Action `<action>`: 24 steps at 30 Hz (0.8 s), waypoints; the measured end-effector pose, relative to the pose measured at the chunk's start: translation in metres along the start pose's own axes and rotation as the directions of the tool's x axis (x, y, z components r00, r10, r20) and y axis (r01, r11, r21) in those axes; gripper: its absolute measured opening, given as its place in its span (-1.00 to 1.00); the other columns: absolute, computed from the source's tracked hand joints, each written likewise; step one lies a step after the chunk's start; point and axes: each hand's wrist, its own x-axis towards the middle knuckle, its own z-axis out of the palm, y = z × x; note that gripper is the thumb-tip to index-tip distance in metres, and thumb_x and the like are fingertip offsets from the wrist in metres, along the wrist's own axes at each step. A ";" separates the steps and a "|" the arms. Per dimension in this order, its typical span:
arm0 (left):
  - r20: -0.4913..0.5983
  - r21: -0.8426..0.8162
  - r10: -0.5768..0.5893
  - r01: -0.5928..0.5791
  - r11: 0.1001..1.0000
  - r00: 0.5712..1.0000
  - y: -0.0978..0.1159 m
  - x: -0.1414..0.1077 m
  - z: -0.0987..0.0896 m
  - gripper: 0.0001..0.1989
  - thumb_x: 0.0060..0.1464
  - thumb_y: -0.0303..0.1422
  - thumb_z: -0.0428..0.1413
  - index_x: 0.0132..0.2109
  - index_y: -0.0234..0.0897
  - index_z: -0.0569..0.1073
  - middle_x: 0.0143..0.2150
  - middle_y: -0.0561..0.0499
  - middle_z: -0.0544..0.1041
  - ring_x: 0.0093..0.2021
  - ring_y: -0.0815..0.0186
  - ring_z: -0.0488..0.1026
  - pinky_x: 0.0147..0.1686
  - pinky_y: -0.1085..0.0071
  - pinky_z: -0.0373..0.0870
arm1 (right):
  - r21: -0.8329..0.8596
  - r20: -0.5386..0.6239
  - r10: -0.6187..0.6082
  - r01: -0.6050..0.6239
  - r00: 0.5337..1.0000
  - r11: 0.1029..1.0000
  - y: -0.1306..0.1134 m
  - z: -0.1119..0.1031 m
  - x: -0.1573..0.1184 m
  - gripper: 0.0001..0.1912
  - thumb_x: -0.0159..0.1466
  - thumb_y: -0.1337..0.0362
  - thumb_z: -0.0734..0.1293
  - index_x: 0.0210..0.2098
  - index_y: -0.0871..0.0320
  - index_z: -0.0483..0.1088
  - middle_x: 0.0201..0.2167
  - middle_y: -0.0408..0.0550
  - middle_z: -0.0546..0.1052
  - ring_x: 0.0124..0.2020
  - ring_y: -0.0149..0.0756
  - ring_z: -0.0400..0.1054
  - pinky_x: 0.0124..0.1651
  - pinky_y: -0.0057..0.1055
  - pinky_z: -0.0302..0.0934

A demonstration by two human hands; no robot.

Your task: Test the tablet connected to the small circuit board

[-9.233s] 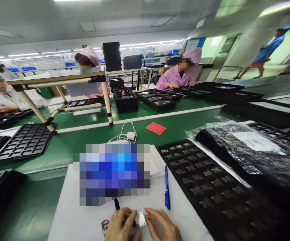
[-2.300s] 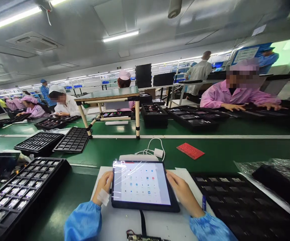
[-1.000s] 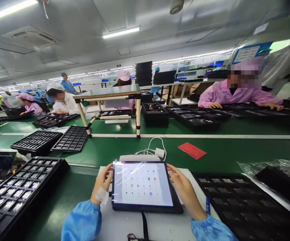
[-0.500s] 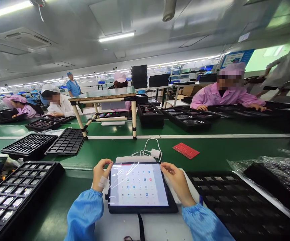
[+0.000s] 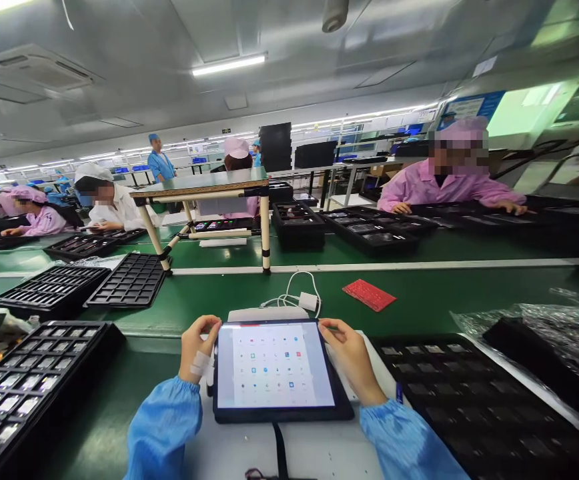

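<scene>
Tablet (image 5: pixel 275 368) lies flat on the white mat (image 5: pixel 319 453) on the tabletop, cable (image 5: pixel 278 453) plugged in at the near edge. Left hand (image 5: pixel 197 348) and right hand (image 5: pixel 350 357) pinch its top corners, fingers closed on the bezel. Likely rigid, light, glass-fronted and slick: grip the edges, mind the cable.

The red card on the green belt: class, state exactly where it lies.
In the head view, the red card lies flat on the green belt, right of the white charger, beyond the tablet.

Electronics assembly line, factory floor. Long green conveyor benches (image 5: pixel 419 293) are lined with black compartment trays (image 5: pixel 54 290). Capped, smocked workers (image 5: pixel 449 183) are seated under strip lights (image 5: pixel 228 65).
</scene>
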 end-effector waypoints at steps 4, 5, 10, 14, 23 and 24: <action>0.011 -0.039 -0.029 0.030 0.999 1.000 -0.002 0.001 0.003 -0.57 -0.19 -0.01 0.12 -0.36 -0.31 0.49 -0.33 -0.09 0.53 -0.29 0.20 0.48 -0.22 0.32 0.42 | 0.011 -0.009 0.038 -0.038 0.999 0.999 0.003 0.003 0.003 -0.46 -0.15 -0.10 0.39 -0.36 0.23 0.39 -0.35 0.11 0.53 -0.29 -0.12 0.42 -0.21 -0.28 0.28; 0.009 -0.044 -0.036 0.036 0.998 0.999 -0.001 0.001 0.003 -0.58 -0.20 -0.01 0.13 -0.36 -0.31 0.49 -0.34 -0.08 0.53 -0.30 0.20 0.48 -0.22 0.32 0.41 | 0.012 -0.012 0.043 -0.042 0.999 0.999 0.004 0.003 0.004 -0.46 -0.15 -0.09 0.38 -0.36 0.24 0.39 -0.35 0.11 0.53 -0.30 -0.13 0.42 -0.22 -0.28 0.27; 0.006 -0.073 -0.078 0.079 0.994 0.997 0.000 0.003 0.004 -0.57 -0.25 -0.02 0.15 -0.35 -0.32 0.50 -0.35 -0.08 0.53 -0.30 0.21 0.47 -0.20 0.33 0.41 | 0.041 -0.025 0.047 -0.046 0.999 0.998 0.004 0.004 0.005 -0.48 -0.17 -0.05 0.38 -0.37 0.23 0.37 -0.34 0.10 0.52 -0.28 -0.14 0.41 -0.15 -0.26 0.27; 0.016 -0.120 -0.123 0.124 0.985 0.992 -0.002 0.005 0.005 -0.46 -0.28 -0.02 0.17 -0.21 -0.34 0.49 -0.30 -0.08 0.53 -0.24 0.21 0.48 -0.14 0.34 0.40 | 0.077 -0.057 0.037 -0.032 0.998 0.997 0.002 0.005 0.005 -0.46 -0.21 0.00 0.41 -0.32 0.21 0.36 -0.33 0.07 0.50 -0.21 -0.15 0.40 -0.04 -0.26 0.26; 0.128 -0.207 -0.234 0.256 0.944 0.964 0.005 0.005 0.000 -0.33 -0.32 0.02 0.19 -0.16 -0.48 0.46 -0.29 -0.14 0.52 -0.26 0.24 0.42 -0.27 0.40 0.32 | 0.121 -0.057 0.074 -0.067 0.996 0.990 -0.001 0.004 0.004 -0.50 -0.22 0.02 0.39 -0.36 0.25 0.42 -0.33 0.08 0.53 -0.24 -0.16 0.41 -0.08 -0.27 0.29; 0.138 -0.224 -0.249 0.275 0.935 0.959 0.006 0.005 -0.001 -0.31 -0.34 0.03 0.20 -0.17 -0.49 0.46 -0.27 -0.15 0.53 -0.26 0.24 0.41 -0.27 0.41 0.32 | 0.127 -0.054 0.081 -0.073 0.995 0.989 -0.002 0.004 0.003 -0.50 -0.22 0.02 0.39 -0.36 0.25 0.42 -0.33 0.09 0.53 -0.24 -0.15 0.42 -0.10 -0.27 0.29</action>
